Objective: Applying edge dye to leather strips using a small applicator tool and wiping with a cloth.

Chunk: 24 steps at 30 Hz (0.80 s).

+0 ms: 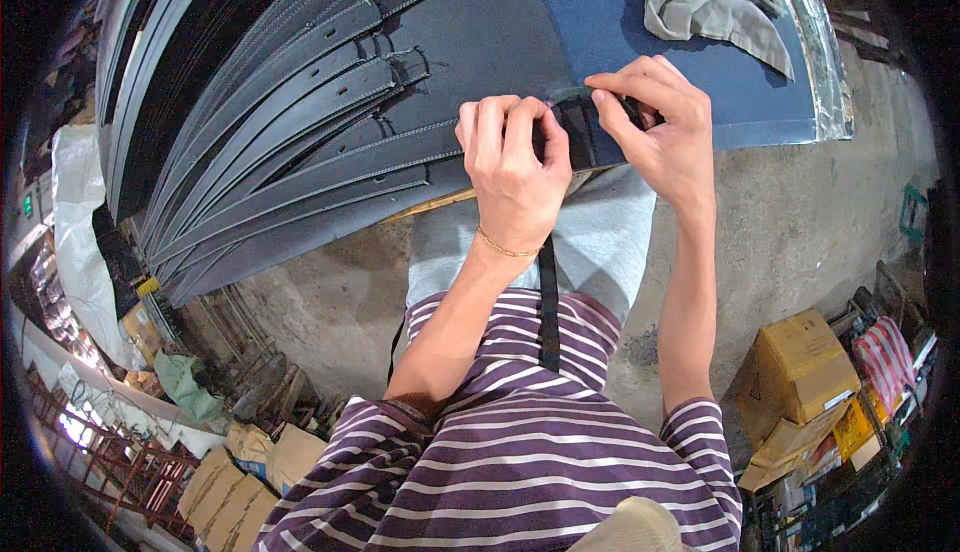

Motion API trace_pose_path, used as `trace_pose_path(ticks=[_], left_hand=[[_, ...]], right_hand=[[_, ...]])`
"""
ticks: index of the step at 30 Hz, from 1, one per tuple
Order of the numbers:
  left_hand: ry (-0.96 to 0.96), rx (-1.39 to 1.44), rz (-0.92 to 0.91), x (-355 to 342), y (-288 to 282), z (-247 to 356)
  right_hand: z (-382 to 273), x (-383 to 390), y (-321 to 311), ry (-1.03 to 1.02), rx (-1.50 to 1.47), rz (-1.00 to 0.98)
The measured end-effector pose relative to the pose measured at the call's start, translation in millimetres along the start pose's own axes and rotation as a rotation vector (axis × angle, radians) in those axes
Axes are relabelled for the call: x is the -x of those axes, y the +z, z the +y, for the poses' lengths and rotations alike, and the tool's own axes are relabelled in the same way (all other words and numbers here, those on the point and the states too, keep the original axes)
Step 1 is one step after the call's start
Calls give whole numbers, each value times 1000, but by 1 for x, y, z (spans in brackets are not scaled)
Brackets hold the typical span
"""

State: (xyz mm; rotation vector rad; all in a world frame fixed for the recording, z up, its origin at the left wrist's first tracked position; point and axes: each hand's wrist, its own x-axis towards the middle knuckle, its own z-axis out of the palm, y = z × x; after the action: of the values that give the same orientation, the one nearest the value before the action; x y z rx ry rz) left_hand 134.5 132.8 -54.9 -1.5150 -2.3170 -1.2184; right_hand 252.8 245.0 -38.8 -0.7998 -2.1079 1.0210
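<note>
Dark strips point(340, 82) with stitched edges, small holes and loose thread ends fan out over the table, overlapping one another. One stitched strap point(400, 151) runs from the left into my left hand point(515, 157), whose fingers are curled down on it near the table's front edge. Just right of those fingers, a short dark piece point(575, 127) shows between the hands; whether it belongs to the same strap I cannot tell. My right hand point(660, 117) is raised beside it, thumb and forefinger pinched close together. A thin greenish line touches the fingertip, too fine to make out.
The table's right part has a blue surface point(720, 117) with a crumpled grey cloth point(715, 2) on it. Cardboard boxes point(795, 367) and a striped bag point(885, 362) stand at the lower right. More cartons point(230, 497) and a white sack point(80, 222) are at the left.
</note>
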Motion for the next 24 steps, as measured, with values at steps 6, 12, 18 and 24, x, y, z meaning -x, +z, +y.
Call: trace_pose_path(ticks=[6,12,18,24], left_hand=[[1,6,-3,1,-1,-1],[4,-3,-16,1,0,0],[10,-11,-20,0,-1,0],[6,-5,-22,1,0,0]], right_hand=[[-3,1,0,90,-40,23],[-1,1,1,41,-25,16],[-3,0,0,9,7,9],[-3,0,0,59,-37,15]])
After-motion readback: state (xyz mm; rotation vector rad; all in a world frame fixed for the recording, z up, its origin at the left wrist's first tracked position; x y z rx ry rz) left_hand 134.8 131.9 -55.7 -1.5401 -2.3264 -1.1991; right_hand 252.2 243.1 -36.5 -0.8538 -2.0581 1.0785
